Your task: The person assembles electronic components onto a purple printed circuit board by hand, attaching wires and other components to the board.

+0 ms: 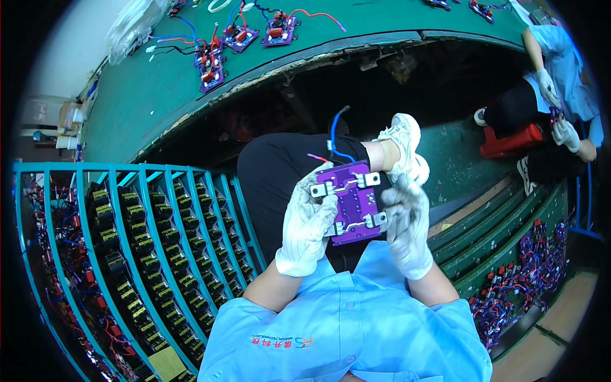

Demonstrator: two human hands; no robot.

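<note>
A purple circuit board (358,202) is held above my lap, its face toward me. Metal-tabbed components stand near its corners, and a blue wire rises from its far edge. My left hand (305,223), in a white knit glove, is closed on the board's left side, thumb over the edge. Close beside the right edge is my gloved right hand (408,223), its fingertips dirty and grey. Its fingers are bent and blurred; whether they touch the board I cannot tell.
Several wired purple boards (211,67) lie on the green workbench (140,95) ahead. At left, a teal rack (143,204) holds rows of black-and-yellow parts. Wired boards fill green trays (509,216) at right. A co-worker in blue (563,63) sits at far right beside a red stool (512,141).
</note>
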